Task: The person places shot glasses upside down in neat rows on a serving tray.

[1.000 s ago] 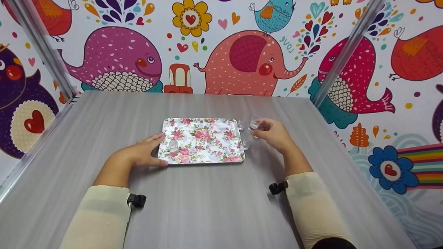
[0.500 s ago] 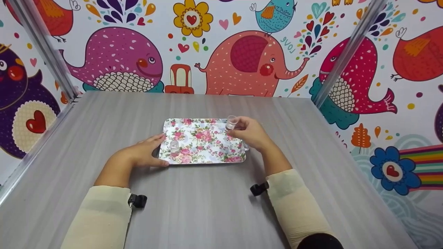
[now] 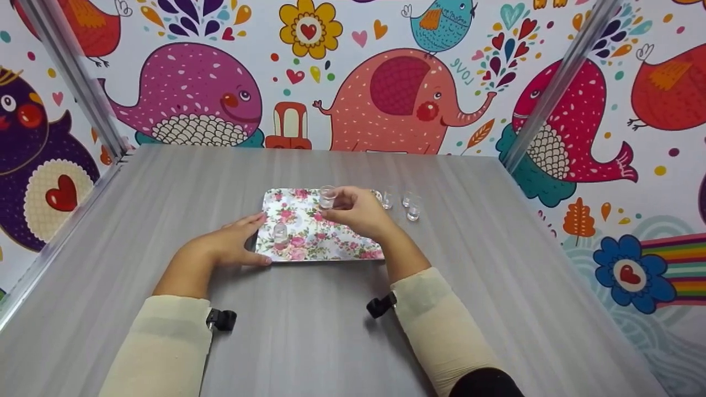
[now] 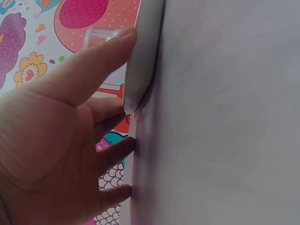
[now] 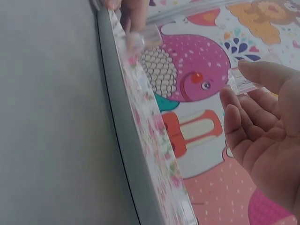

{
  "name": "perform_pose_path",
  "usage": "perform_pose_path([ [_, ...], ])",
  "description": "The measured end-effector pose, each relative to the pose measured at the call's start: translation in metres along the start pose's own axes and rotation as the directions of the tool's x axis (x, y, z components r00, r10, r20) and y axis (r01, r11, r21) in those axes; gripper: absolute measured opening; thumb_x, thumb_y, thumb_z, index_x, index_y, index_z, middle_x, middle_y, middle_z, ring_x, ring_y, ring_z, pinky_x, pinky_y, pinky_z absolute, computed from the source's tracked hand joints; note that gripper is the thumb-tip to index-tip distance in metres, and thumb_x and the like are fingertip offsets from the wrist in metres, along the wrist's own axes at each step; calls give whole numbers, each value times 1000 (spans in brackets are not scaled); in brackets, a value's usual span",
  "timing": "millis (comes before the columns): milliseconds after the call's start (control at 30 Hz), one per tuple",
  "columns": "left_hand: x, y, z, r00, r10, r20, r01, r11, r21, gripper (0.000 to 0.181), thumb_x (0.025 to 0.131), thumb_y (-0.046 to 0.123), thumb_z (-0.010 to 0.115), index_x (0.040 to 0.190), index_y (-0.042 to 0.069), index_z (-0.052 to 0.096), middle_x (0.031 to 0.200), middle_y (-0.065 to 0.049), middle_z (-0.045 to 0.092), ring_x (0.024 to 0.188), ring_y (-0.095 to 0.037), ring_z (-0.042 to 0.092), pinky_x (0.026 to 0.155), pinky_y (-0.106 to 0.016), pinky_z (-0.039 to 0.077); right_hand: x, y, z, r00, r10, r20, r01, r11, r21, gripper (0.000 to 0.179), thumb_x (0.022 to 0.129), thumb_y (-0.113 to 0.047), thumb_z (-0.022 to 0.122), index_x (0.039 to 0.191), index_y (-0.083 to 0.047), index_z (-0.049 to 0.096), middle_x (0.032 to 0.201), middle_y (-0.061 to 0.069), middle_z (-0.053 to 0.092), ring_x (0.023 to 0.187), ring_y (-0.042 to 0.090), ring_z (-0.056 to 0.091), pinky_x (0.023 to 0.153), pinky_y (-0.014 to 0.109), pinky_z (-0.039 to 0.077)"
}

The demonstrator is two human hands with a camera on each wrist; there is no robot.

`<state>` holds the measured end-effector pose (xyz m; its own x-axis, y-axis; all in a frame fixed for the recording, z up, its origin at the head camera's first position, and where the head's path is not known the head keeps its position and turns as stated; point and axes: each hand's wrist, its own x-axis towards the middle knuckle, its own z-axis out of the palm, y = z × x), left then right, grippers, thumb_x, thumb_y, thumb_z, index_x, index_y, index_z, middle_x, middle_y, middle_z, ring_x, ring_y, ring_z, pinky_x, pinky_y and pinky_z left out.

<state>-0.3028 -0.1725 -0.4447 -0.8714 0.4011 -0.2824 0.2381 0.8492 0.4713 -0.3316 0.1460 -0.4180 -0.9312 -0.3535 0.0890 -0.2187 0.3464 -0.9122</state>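
In the head view, my right hand (image 3: 358, 212) pinches a small clear shot glass (image 3: 326, 197) between thumb and fingers, above the back middle of the flowered tray (image 3: 309, 248). The right wrist view shows this held glass (image 5: 241, 82) apart from the tray. A second shot glass (image 3: 280, 234) stands on the tray's left part. At the left end, my left hand (image 3: 223, 242) touches the tray, its thumb on the front left corner. In the left wrist view, that thumb (image 4: 108, 58) lies on the tray's rim and the other fingers extend loosely past the corner.
More clear shot glasses (image 3: 413, 212) stand on the grey table (image 3: 309, 331) just right of the tray; my right hand and arm may hide others. A wall with cartoon animals (image 3: 386, 105) closes off the back, with metal posts (image 3: 71, 82) at the corners.
My right hand has carried the shot glass leftward from right of the tray to above its back middle. My left hand stays at the tray's left end.
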Motion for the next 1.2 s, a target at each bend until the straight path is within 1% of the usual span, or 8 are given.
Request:
perform_pose_path([
  [167, -1, -1, 1, 1000, 19, -8, -19, 1000, 10, 115, 89, 59, 80, 173, 10, 18, 182, -13, 12, 165, -51, 13, 130, -74, 18, 4, -1, 14, 999, -6, 38, 4, 998, 56, 32, 91, -14, 85, 121, -9, 74, 112, 11, 82, 101, 17, 79, 91, 31, 65],
  [400, 0, 2, 1, 1000, 24, -10, -24, 1000, -1, 115, 89, 58, 81, 172, 9, 18, 182, -14, 13, 165, -52, 12, 130, -74, 18, 1, 4, 24, 999, -14, 32, 17, 995, -93, 28, 93, -29, 84, 117, -17, 76, 102, 1, 75, 94, 13, 70, 79, 27, 59],
  [533, 1, 3, 0, 1000, 28, -12, -28, 1000, -2, 116, 89, 57, 82, 172, 8, 18, 182, -15, 13, 165, -53, 13, 130, -73, 18, 2, 6, 29, 999, -39, 22, 42, 993, -113, 29, 96, -35, 82, 119, -18, 78, 94, 1, 69, 85, 13, 61, 71, 26, 53],
  [633, 1, 2, 0, 1000, 25, -12, -25, 1000, -2, 116, 89, 58, 82, 172, 8, 17, 182, -15, 13, 164, -53, 13, 130, -73, 17, 2, 8, 33, 998, -54, 9, 55, 988, -147, 29, 98, -37, 80, 121, -20, 79, 93, 0, 65, 84, 13, 57, 68, 25, 50],
  [767, 2, 1, 0, 1000, 16, -10, -16, 1000, -3, 117, 89, 59, 81, 172, 9, 17, 182, -15, 12, 165, -53, 12, 130, -72, 16, 3, 8, 40, 998, -69, -7, 66, 979, -194, 30, 99, -33, 79, 126, -20, 78, 100, 1, 66, 89, 13, 59, 73, 24, 52],
  [867, 2, -1, 1, 1000, 13, -8, -13, 1000, -5, 116, 89, 59, 81, 173, 9, 17, 182, -14, 11, 165, -52, 11, 131, -72, 16, 3, 9, 46, 998, -68, -15, 64, 977, -204, 33, 98, -28, 80, 129, -18, 77, 109, 2, 72, 96, 13, 64, 81, 26, 57],
  [1033, 1, -1, 1, 1000, 16, -12, -16, 1000, -8, 116, 89, 59, 81, 172, 10, 18, 182, -14, 13, 165, -52, 13, 130, -73, 17, 6, 13, 52, 998, -56, -5, 53, 978, -201, 37, 96, -20, 81, 132, -12, 76, 120, 4, 77, 107, 17, 71, 94, 34, 60],
  [1200, 0, -1, 0, 1000, 17, -15, -17, 1000, -14, 115, 89, 58, 82, 172, 11, 19, 182, -13, 14, 164, -54, 15, 129, -74, 19, 5, 15, 55, 999, -45, 16, 48, 977, -210, 37, 96, -15, 81, 132, -10, 76, 124, 5, 78, 113, 21, 73, 98, 36, 61],
])
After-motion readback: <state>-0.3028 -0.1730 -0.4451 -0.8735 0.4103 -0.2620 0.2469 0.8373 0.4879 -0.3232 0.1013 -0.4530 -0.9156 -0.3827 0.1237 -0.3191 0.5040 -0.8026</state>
